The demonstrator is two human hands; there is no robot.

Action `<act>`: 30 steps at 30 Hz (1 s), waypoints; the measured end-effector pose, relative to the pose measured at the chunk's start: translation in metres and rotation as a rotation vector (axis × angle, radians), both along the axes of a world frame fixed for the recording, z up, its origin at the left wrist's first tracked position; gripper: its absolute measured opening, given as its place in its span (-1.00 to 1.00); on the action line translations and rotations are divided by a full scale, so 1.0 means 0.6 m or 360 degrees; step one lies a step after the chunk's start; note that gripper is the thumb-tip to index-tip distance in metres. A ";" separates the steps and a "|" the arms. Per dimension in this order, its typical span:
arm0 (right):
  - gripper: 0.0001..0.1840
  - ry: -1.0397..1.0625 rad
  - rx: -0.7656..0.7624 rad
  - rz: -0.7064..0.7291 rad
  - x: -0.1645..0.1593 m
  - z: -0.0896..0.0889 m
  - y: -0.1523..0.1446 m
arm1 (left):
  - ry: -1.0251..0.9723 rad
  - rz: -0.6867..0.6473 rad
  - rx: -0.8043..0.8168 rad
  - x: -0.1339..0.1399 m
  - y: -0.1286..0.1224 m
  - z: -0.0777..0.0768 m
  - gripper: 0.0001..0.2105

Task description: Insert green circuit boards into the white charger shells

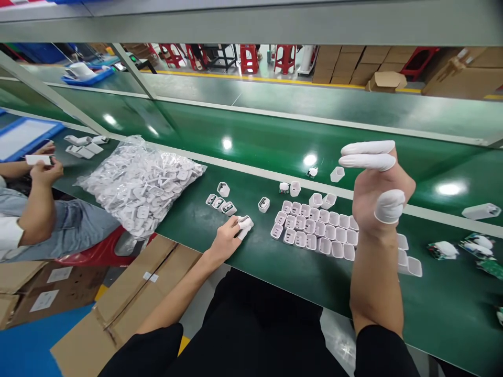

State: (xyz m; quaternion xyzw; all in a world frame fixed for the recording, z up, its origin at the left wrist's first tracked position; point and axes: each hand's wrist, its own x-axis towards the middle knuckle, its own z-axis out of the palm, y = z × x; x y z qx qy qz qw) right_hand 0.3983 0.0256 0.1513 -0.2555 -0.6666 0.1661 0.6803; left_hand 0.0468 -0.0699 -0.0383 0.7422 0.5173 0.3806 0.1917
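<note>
My left hand [226, 240] rests at the bench's front edge, its fingers closed around a small white plastic housing [246, 220]; white finger covers hide part of it. My right hand [377, 183] is raised above the bench with fingers stretched out and thumb apart, wearing white finger covers and holding nothing. Below and left of it stand rows of open white housings [319, 229], several showing slots in their bottoms. Past my left hand, a small group of housings with dark parts inside [218, 203] stands beside another filled housing [264, 204].
A clear bag of white plastic parts [143, 183] lies to the left. Circuit boards with white parts [443, 250] lie at the right. A co-worker's hands [47, 170] hold a white piece at far left. A metal shelf [251, 26] spans overhead.
</note>
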 end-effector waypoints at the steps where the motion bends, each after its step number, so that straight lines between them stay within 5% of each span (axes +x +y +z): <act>1: -0.35 0.0009 0.0012 0.0003 -0.001 0.000 -0.001 | -0.0025 0.0001 -0.0017 0.002 -0.002 0.003 -0.81; 9: -0.40 0.0011 0.0008 0.0024 -0.007 0.005 -0.002 | -0.0443 0.0095 -0.0211 0.025 -0.011 0.003 -0.79; 12: -0.44 0.0044 0.0104 0.0018 -0.005 0.007 0.001 | -0.0705 0.0161 -0.0237 0.044 -0.013 0.021 -0.71; 15: -0.41 0.0060 0.0170 -0.0017 -0.002 0.007 0.006 | -0.1319 0.0296 -0.0363 0.077 -0.024 0.069 -0.63; 18: -0.36 0.0064 0.0183 -0.0114 -0.005 0.002 0.011 | -0.2438 0.0523 -0.0797 0.115 -0.031 0.141 -0.78; 20: -0.35 0.0074 0.0165 -0.0148 -0.009 -0.001 0.013 | -0.2831 0.0636 -0.1050 0.134 -0.031 0.185 -0.80; 24: -0.36 0.0072 0.0126 -0.0112 -0.015 -0.006 0.011 | -0.2998 0.0685 -0.1225 0.148 -0.028 0.226 -0.69; 30: -0.41 -0.0001 0.0124 -0.0106 -0.021 -0.008 0.007 | -0.2984 0.0564 -0.1262 0.142 -0.033 0.220 -0.73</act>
